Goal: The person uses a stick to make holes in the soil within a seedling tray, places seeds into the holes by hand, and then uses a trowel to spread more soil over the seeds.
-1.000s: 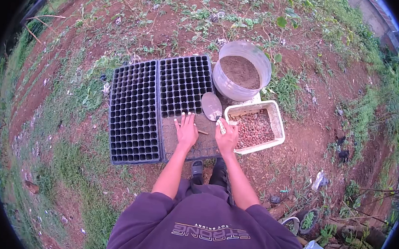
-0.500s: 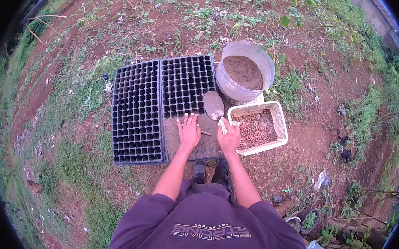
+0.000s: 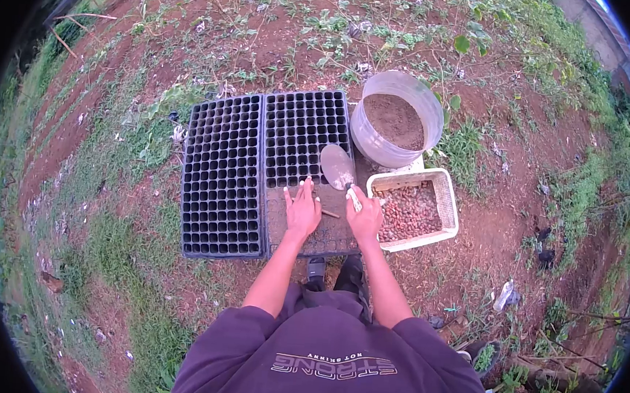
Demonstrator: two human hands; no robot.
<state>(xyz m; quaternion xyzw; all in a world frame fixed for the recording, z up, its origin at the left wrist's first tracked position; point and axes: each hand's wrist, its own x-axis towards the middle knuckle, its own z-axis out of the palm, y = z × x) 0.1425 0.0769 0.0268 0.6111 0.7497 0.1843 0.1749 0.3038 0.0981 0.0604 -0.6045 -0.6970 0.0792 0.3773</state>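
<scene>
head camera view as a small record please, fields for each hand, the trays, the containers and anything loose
left hand: left hand palm down, fingers spread, on the soil over the right seedling tray
right hand: right hand closed around the handle of a trowel, blade pointing away from the person
right tray: near cells soil-covered, far cells dark and open
left tray: left seedling tray, dark open cells
tub: translucent plastic tub, part-filled with soil
basket: cream plastic basket holding reddish-brown pieces, kind unclear
loose: short stick between the hands

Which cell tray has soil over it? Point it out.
The right tray, under the left hand: soil covers its near part, while the left tray shows dark open cells throughout.
</scene>
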